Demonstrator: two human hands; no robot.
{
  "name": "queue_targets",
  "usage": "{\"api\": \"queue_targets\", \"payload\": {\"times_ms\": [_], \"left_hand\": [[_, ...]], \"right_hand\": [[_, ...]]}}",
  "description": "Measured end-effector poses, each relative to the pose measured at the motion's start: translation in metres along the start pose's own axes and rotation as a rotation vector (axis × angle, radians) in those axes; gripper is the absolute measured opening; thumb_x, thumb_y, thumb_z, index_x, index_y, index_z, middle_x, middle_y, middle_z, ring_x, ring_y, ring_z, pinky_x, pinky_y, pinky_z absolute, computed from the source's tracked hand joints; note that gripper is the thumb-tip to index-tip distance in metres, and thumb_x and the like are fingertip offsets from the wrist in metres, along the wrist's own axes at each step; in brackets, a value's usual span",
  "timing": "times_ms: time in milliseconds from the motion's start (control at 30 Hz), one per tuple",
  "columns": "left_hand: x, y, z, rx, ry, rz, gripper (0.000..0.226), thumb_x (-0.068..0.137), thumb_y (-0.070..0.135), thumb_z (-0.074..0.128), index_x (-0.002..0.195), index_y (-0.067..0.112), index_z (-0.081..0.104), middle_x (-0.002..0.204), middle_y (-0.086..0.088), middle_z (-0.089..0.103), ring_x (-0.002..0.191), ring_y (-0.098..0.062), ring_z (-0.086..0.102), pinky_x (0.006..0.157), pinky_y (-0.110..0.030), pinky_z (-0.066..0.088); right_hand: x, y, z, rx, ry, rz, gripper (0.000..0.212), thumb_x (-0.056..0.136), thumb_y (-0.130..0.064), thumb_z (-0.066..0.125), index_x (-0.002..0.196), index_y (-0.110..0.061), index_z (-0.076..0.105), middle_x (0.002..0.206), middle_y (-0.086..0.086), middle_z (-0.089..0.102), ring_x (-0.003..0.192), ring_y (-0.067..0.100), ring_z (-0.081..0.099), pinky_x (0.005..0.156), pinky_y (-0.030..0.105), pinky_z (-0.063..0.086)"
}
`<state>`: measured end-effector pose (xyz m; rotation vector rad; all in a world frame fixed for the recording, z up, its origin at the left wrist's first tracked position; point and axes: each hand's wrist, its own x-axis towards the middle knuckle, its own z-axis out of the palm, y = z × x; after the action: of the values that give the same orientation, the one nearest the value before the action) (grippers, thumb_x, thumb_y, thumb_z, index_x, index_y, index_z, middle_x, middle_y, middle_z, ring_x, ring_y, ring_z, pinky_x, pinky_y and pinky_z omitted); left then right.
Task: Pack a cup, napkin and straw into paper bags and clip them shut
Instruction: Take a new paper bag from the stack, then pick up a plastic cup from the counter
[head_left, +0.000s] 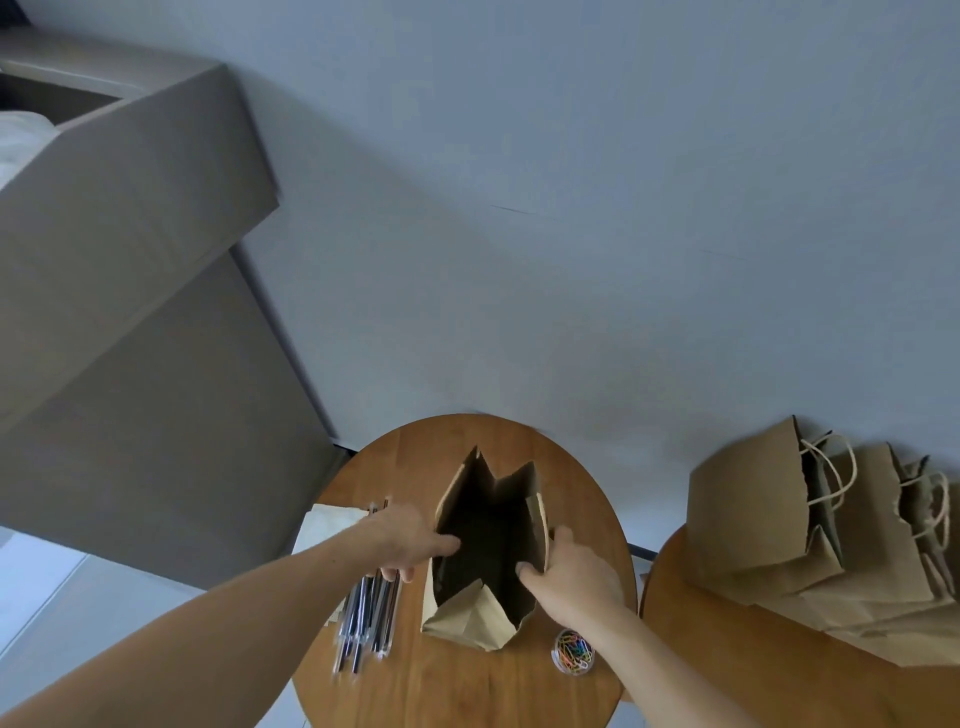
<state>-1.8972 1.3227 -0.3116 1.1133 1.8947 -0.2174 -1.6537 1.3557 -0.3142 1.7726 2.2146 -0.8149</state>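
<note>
The paper bag (488, 540) stands mid-surface (457, 686). Left hand (410, 540) pinches its left rim and right hand (571, 577) grips the right. Probably best to spread the mouth wide before grabbing the straws (369, 618) just left of the bag.

Looks like a room in a home, maybe a bedroom. Plain blue-grey wall (571, 208) at the back. On the left, a big grey-brown piece of furniture (130, 260), tall and padded like a bed end or a sofa. Past it, at the far left edge, something white and puffy (21, 140) like bedding. Pale floor (47, 587) down below. Small round wooden table (457, 686) close to the wall, second round table (727, 675) just beside it on the right. Simple things on top: an open paper bag (467, 618), straws (371, 613), a little tub of bright paper clips (573, 651), a pile of bags (753, 509) lying down.
</note>
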Motion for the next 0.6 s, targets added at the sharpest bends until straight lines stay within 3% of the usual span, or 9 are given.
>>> {"api": "queue_targets", "payload": {"times_ms": [133,200,267,400,500,600], "left_hand": [[-0.006,-0.005,-0.015,0.028,-0.204,0.03,0.089,0.06,0.077,0.068,0.13,0.024,0.051,0.107,-0.001,0.07,0.09,-0.019,0.069,0.074,-0.038,0.058],[-0.011,-0.003,-0.023,0.093,-0.19,0.073,0.102,0.056,0.077,0.07,0.139,0.026,0.042,0.128,-0.003,0.06,0.109,-0.024,0.062,0.089,-0.044,0.055],[-0.018,-0.001,-0.034,0.172,-0.137,0.12,0.106,0.054,0.077,0.07,0.143,0.029,0.038,0.144,-0.002,0.05,0.125,-0.027,0.052,0.103,-0.047,0.047],[-0.037,0.007,-0.067,0.328,-0.128,0.148,0.11,0.054,0.062,0.078,0.148,0.03,0.03,0.148,-0.002,0.046,0.129,-0.028,0.048,0.105,-0.046,0.046],[-0.054,0.015,-0.097,0.346,0.053,0.162,0.097,0.072,0.044,0.077,0.15,0.011,0.03,0.138,-0.01,0.057,0.12,-0.031,0.058,0.1,-0.048,0.051],[-0.077,0.018,-0.13,0.354,0.34,0.191,0.076,0.086,0.041,0.067,0.15,0.018,0.033,0.143,-0.006,0.05,0.125,-0.03,0.053,0.099,-0.043,0.049]], "right_hand": [[-0.001,0.003,-0.004,0.094,-0.14,-0.032,0.09,0.073,-0.079,0.056,0.144,-0.033,0.029,0.14,-0.008,0.052,0.118,0.017,0.059,0.088,0.027,0.055],[0.0,0.003,-0.01,0.117,-0.202,-0.043,0.102,0.069,-0.078,0.062,0.151,-0.034,0.019,0.153,-0.006,0.04,0.131,0.022,0.05,0.099,0.034,0.051],[0.0,0.004,-0.019,0.118,-0.251,-0.065,0.107,0.069,-0.071,0.068,0.153,-0.035,0.013,0.158,-0.005,0.031,0.137,0.024,0.044,0.103,0.037,0.049],[0.006,0.0,-0.055,0.078,-0.297,-0.109,0.1,0.075,-0.048,0.068,0.155,-0.035,0.01,0.162,-0.002,0.023,0.138,0.024,0.043,0.104,0.036,0.047],[0.019,-0.023,-0.093,0.058,-0.205,-0.167,0.087,0.08,-0.033,0.057,0.156,-0.026,0.016,0.161,-0.001,0.024,0.127,0.019,0.051,0.094,0.027,0.05],[0.03,-0.064,-0.13,0.018,-0.063,-0.278,0.069,0.09,-0.026,0.052,0.154,-0.021,0.027,0.159,-0.001,0.029,0.136,0.021,0.043,0.093,0.026,0.048]]}}
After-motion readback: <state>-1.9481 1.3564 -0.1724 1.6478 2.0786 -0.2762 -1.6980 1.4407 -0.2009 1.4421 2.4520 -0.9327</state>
